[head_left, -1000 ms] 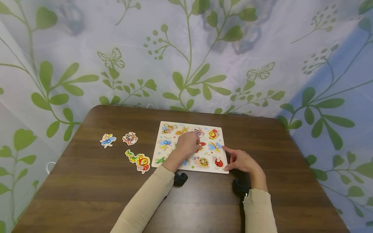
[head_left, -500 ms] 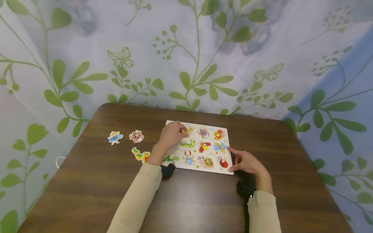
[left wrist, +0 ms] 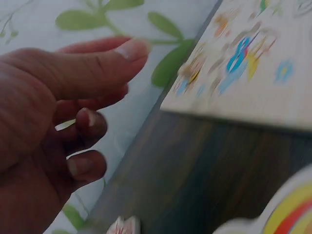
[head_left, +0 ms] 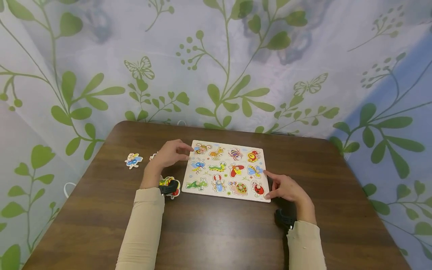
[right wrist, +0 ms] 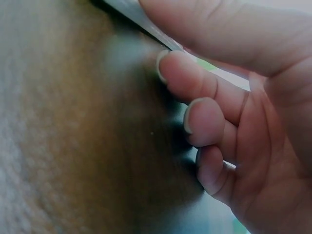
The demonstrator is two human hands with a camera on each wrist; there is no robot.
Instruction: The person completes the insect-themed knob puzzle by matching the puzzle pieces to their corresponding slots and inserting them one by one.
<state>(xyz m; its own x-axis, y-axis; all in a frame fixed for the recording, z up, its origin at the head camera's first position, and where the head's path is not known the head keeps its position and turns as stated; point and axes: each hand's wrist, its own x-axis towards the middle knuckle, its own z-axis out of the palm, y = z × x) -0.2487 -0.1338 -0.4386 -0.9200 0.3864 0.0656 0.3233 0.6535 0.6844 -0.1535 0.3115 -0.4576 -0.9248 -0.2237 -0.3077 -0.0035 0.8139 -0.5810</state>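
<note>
Hovering with relaxed, parted fingers that hold nothing, the left hand point(head_left: 170, 153) is just beside one board point(head_left: 207, 177) on the counter point(head_left: 216, 232); the right hand point(head_left: 283, 187), thumb and forefinger spread, touches its right edge. Twelve bugs point(head_left: 237, 170), three rows of four! At least three loose pieces point(head_left: 134, 160) lie left, some partly hidden.

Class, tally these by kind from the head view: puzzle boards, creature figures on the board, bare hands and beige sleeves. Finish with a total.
Puzzle board: 1
Creature figures on the board: 12
Hands, left hand and right hand: 2
Beige sleeves: 2
Total: 17
</note>
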